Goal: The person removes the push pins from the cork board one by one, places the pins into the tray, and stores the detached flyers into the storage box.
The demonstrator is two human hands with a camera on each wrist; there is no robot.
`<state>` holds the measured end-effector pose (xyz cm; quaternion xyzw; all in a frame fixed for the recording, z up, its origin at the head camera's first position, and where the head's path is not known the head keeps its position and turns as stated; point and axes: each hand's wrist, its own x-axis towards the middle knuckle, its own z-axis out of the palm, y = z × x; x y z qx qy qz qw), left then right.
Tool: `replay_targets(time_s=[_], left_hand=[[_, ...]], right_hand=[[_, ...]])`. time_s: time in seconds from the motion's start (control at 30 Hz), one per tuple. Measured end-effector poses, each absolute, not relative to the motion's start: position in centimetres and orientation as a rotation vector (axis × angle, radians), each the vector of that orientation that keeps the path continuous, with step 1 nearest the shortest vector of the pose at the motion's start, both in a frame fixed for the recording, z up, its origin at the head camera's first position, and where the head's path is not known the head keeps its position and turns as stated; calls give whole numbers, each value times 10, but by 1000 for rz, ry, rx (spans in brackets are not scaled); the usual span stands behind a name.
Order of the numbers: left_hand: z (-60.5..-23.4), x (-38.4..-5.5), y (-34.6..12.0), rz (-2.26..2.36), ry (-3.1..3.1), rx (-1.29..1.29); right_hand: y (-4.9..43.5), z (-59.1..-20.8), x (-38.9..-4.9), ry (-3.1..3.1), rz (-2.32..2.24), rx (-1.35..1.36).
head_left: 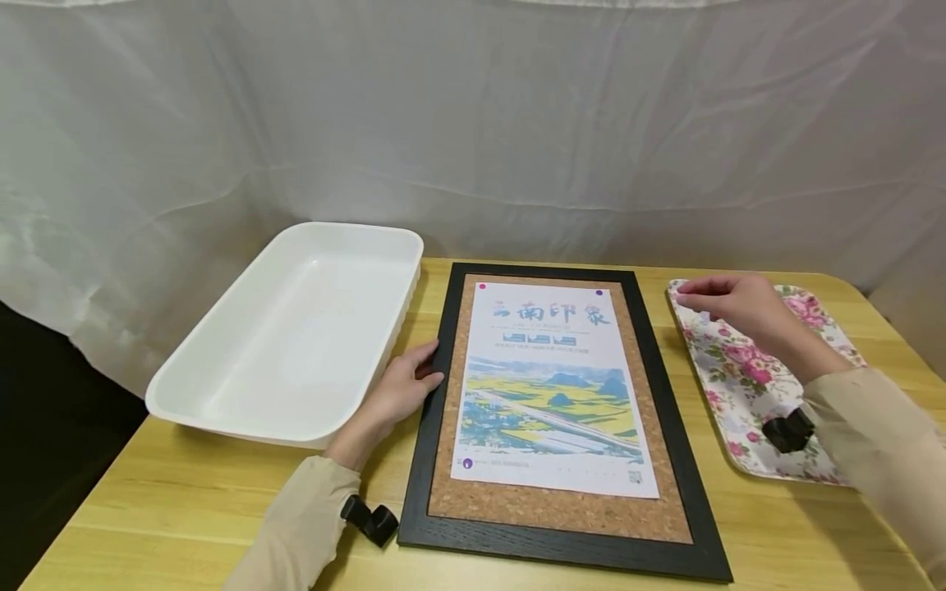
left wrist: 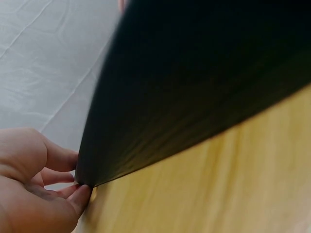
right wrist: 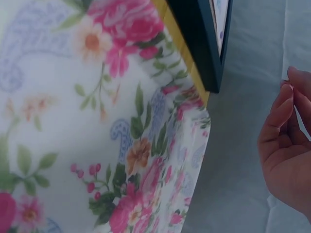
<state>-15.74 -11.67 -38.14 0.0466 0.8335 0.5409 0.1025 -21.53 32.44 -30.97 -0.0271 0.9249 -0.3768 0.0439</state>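
Note:
A black-framed cork board (head_left: 562, 513) lies on the table, bearing a printed landscape poster (head_left: 547, 410). Thumbtacks show at three of its corners: a pink thumbtack (head_left: 483, 286) top left, a purple thumbtack (head_left: 599, 292) top right and another purple thumbtack (head_left: 467, 464) bottom left. My left hand (head_left: 395, 390) holds the board's left edge, thumb and fingertips at the frame, as the left wrist view also shows. Over the far left part of a floral tray (head_left: 746, 410), my right hand (head_left: 739, 308) pinches a tiny thumbtack (right wrist: 285, 81), mostly hidden between thumb and fingertips.
A deep white plastic bin (head_left: 288, 328) stands left of the board, close by my left forearm. The wooden table (head_left: 170, 492) ends at a dark gap on the left. Behind it hangs a pale grey curtain (head_left: 473, 123).

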Motion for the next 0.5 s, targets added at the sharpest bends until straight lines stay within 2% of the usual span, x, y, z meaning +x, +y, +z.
replay_targets(time_s=[0.5], left_hand=[[-379, -157, -117, 1601, 2453, 141]], right_hand=[[344, -317, -235, 2839, -1260, 5]])
